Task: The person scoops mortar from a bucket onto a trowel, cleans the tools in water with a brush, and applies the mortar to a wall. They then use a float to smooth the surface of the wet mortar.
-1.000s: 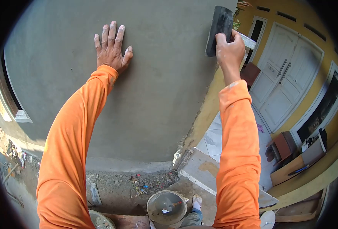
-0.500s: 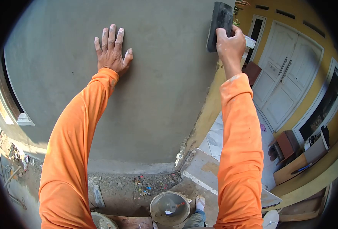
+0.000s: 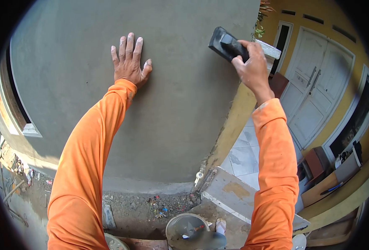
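A grey plastered wall (image 3: 172, 108) fills the middle of the view. Flat against it, fingers spread, rests my left hand (image 3: 130, 62), which holds nothing. My right hand (image 3: 253, 68) is wrapped round a black plastering float (image 3: 227, 43) near the wall's right-hand edge. The float is slanted, its far end pointing up and to the left, with its raised handle partly hidden by my fingers. Both of my arms are in orange sleeves, and pale dust or plaster marks the fingertips of my left hand.
Below stands a round bucket (image 3: 187, 229) near my foot (image 3: 220, 225). A tap (image 3: 199, 177) sticks out at the wall's lower corner. Rubble (image 3: 159, 204) lies along its base. At right are a tiled porch (image 3: 243, 154), white double doors (image 3: 318, 79) and a brown chair (image 3: 316, 162).
The float has turned from nearly upright to slanted and moved left and lower in view. My left hand stays flat on the wall; the whole view has shifted slightly.
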A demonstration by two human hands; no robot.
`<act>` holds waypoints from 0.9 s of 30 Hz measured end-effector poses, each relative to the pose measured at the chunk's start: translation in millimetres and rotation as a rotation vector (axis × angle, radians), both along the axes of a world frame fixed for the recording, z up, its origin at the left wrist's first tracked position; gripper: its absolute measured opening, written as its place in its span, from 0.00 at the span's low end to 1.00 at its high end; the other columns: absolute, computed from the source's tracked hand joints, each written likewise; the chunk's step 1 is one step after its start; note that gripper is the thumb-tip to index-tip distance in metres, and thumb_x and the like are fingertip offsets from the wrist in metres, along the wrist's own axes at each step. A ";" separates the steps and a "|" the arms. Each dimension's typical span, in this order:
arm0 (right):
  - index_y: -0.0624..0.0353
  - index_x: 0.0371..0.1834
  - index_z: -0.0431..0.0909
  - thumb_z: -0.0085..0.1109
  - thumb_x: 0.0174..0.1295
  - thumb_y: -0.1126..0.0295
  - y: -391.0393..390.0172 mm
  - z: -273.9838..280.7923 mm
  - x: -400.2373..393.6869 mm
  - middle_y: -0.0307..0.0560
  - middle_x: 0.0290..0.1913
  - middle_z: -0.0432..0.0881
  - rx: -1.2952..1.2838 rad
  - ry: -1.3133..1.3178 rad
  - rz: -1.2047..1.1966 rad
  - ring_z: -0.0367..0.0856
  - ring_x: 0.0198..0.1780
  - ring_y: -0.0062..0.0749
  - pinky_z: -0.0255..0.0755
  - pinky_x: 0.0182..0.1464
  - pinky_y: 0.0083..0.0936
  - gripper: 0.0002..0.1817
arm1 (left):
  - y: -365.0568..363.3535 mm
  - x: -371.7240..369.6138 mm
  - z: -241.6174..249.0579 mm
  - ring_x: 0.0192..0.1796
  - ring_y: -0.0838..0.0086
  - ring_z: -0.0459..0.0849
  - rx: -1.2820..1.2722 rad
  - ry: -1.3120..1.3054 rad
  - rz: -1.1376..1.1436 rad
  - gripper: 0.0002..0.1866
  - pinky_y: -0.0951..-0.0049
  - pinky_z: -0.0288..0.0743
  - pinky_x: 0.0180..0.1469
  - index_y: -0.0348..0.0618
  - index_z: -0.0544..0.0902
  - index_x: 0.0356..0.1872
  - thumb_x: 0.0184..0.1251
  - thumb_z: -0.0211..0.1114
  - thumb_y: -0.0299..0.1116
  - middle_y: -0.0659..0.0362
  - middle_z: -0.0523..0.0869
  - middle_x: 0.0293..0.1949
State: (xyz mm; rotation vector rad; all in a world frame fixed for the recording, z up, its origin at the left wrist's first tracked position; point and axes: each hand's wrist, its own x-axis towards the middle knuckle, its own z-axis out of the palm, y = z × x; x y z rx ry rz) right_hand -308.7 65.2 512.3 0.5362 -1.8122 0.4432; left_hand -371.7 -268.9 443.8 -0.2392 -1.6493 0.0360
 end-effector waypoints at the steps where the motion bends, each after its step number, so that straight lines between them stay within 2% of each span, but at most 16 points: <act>1: 0.62 0.51 0.77 0.59 0.52 0.70 5.3 15.8 -3.0 0.55 0.49 0.75 0.037 0.021 -0.028 0.73 0.52 0.50 0.69 0.56 0.37 0.21 | -0.2 0.7 -0.2 0.77 0.59 0.43 -0.004 -0.004 -0.009 0.35 0.46 0.33 0.74 0.49 0.57 0.72 0.63 0.49 0.48 0.55 0.50 0.75; 5: 0.61 0.52 0.76 0.60 0.53 0.67 3.2 63.1 -12.7 0.55 0.50 0.76 0.137 0.068 -0.110 0.74 0.54 0.50 0.68 0.58 0.37 0.22 | -0.1 2.5 0.4 0.77 0.58 0.44 -0.002 -0.015 -0.015 0.35 0.46 0.34 0.74 0.48 0.58 0.71 0.62 0.50 0.48 0.54 0.51 0.75; 8: 0.62 0.52 0.76 0.60 0.53 0.68 -3.4 58.6 -15.5 0.56 0.48 0.77 0.187 -0.020 -0.088 0.74 0.53 0.51 0.69 0.57 0.37 0.21 | 0.1 1.6 0.6 0.77 0.58 0.45 0.001 -0.015 -0.023 0.35 0.46 0.34 0.74 0.48 0.59 0.71 0.62 0.50 0.48 0.54 0.51 0.75; 9: 0.63 0.51 0.76 0.61 0.52 0.69 -4.7 41.0 -17.6 0.56 0.47 0.77 0.256 0.026 -0.024 0.74 0.51 0.52 0.69 0.56 0.38 0.21 | 0.2 1.8 0.1 0.77 0.58 0.45 0.000 -0.013 -0.019 0.35 0.47 0.34 0.74 0.48 0.59 0.71 0.62 0.49 0.48 0.54 0.51 0.75; 12: 0.60 0.46 0.78 0.64 0.47 0.71 -25.4 -44.8 1.0 0.51 0.43 0.75 0.402 -0.138 0.008 0.74 0.46 0.48 0.70 0.50 0.39 0.20 | -2.0 1.3 0.1 0.77 0.58 0.46 0.007 -0.010 -0.013 0.35 0.47 0.34 0.74 0.48 0.59 0.71 0.62 0.49 0.49 0.55 0.51 0.75; 15: 0.60 0.45 0.78 0.65 0.46 0.71 -22.0 -167.7 18.0 0.49 0.44 0.75 0.610 -0.598 0.022 0.73 0.49 0.45 0.69 0.50 0.40 0.19 | -0.4 3.6 -1.3 0.77 0.59 0.46 0.004 -0.004 -0.018 0.35 0.47 0.34 0.74 0.48 0.59 0.71 0.63 0.48 0.49 0.55 0.51 0.75; 17: 0.61 0.47 0.78 0.61 0.49 0.73 -13.2 -223.7 44.7 0.50 0.44 0.76 0.355 -0.799 0.205 0.75 0.50 0.45 0.70 0.54 0.37 0.19 | -1.0 1.5 0.3 0.77 0.59 0.45 -0.002 0.007 -0.025 0.35 0.47 0.34 0.74 0.49 0.58 0.72 0.63 0.47 0.50 0.55 0.51 0.75; 19: 0.63 0.51 0.76 0.59 0.53 0.73 -4.0 -258.1 73.2 0.46 0.44 0.78 -0.118 -1.082 0.407 0.78 0.47 0.38 0.71 0.54 0.32 0.20 | -1.7 -1.7 -0.4 0.77 0.59 0.45 -0.013 0.022 -0.025 0.35 0.47 0.34 0.74 0.49 0.57 0.72 0.64 0.47 0.50 0.55 0.50 0.75; 20: 0.63 0.51 0.76 0.59 0.53 0.73 -1.3 -280.2 84.8 0.46 0.44 0.78 -0.133 -1.074 0.409 0.78 0.47 0.38 0.71 0.54 0.32 0.20 | -1.8 -1.9 -0.1 0.77 0.59 0.44 -0.020 0.020 -0.013 0.35 0.47 0.33 0.74 0.50 0.57 0.72 0.64 0.47 0.50 0.55 0.50 0.75; 22: 0.65 0.54 0.73 0.55 0.59 0.74 0.6 -324.8 95.0 0.39 0.44 0.77 -1.404 -1.167 1.190 0.76 0.47 0.24 0.72 0.49 0.25 0.18 | -0.2 -0.9 -0.5 0.77 0.60 0.44 -0.038 0.018 -0.021 0.35 0.47 0.33 0.74 0.50 0.56 0.72 0.65 0.47 0.50 0.56 0.49 0.75; 23: 0.65 0.54 0.73 0.55 0.59 0.74 -0.1 -344.8 84.5 0.39 0.44 0.77 -1.429 -1.152 1.198 0.76 0.47 0.24 0.72 0.49 0.25 0.18 | 0.6 -0.9 -1.0 0.77 0.60 0.43 -0.028 0.019 -0.015 0.35 0.47 0.33 0.74 0.50 0.56 0.72 0.65 0.46 0.50 0.56 0.49 0.75; 25: 0.66 0.53 0.72 0.60 0.56 0.74 -8.8 -380.3 62.4 0.42 0.46 0.79 -1.462 -0.971 0.753 0.78 0.43 0.25 0.72 0.49 0.24 0.21 | 1.3 -3.3 -0.6 0.77 0.60 0.43 -0.022 0.028 -0.011 0.35 0.47 0.32 0.74 0.50 0.55 0.72 0.66 0.45 0.52 0.56 0.50 0.75; 27: 0.66 0.51 0.73 0.61 0.54 0.75 -16.0 -327.0 47.6 0.45 0.44 0.78 -1.178 -0.693 0.331 0.78 0.42 0.26 0.73 0.46 0.24 0.20 | 2.3 -5.0 0.5 0.77 0.60 0.43 -0.048 0.035 -0.011 0.35 0.47 0.33 0.74 0.50 0.55 0.72 0.67 0.44 0.52 0.55 0.50 0.75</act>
